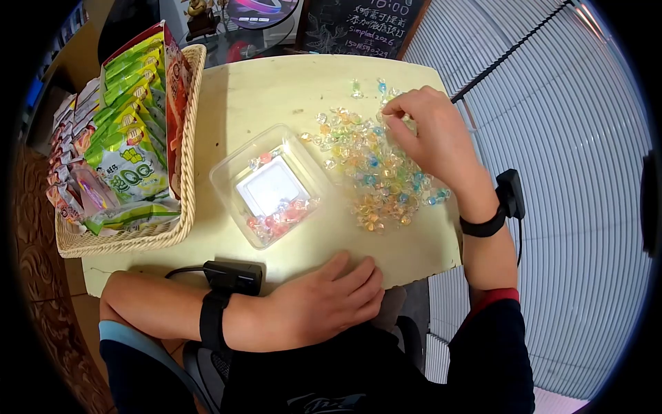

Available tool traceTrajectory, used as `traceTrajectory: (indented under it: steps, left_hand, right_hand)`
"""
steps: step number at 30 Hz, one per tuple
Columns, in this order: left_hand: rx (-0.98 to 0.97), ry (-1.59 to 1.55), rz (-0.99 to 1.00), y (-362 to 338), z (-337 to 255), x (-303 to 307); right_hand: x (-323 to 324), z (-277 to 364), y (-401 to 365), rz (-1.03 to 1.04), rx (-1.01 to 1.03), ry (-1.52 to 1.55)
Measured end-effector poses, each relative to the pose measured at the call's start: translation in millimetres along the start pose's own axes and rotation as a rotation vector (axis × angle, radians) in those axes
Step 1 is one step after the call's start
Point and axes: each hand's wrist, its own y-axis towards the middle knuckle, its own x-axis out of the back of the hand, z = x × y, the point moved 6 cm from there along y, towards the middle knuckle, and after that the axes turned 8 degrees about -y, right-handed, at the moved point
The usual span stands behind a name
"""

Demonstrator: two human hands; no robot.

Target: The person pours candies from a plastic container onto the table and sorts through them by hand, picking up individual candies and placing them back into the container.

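Note:
A loose heap of wrapped candies (pixel 376 176), in clear twisted wrappers with orange, yellow, green and blue centres, lies on the right of the table. Over its upper right edge is my right hand (pixel 434 138), thumb and index finger drawn together in a pinch. What sits between those fingertips, if anything, is too small to make out. Left of the heap stands a clear plastic box (pixel 227 200) with pink candies (pixel 283 217) along its near side and a few more at its far side. My left hand (pixel 327 300) rests at the table's front edge, fingers loosely apart and holding nothing.
On the left, a wicker basket (pixel 189 159) holds green snack bags (pixel 131 155) and other small packets. The pale yellow table (pixel 255 86) has a chalkboard (pixel 355 27) behind it. Corrugated panels (pixel 572 172) run along the right.

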Motion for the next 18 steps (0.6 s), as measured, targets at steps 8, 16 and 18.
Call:
traceTrajectory:
  steps: [8, 16, 18]
  left_hand:
    - [-0.003, 0.002, 0.006, 0.6, 0.5, 0.8]
    - [0.006, 0.009, -0.027, 2.4, 0.0, 0.2]
    - [0.004, 0.007, -0.026, 2.4, 0.4, -0.1]
  right_hand:
    - [-15.9, -8.0, -3.9, 0.134, 0.020, -0.037]
    - [-3.3, 80.3, 2.3, -0.094, 0.240, 0.585]
    - [-4.8, 77.2, 1.0, -0.129, 0.240, 0.542]
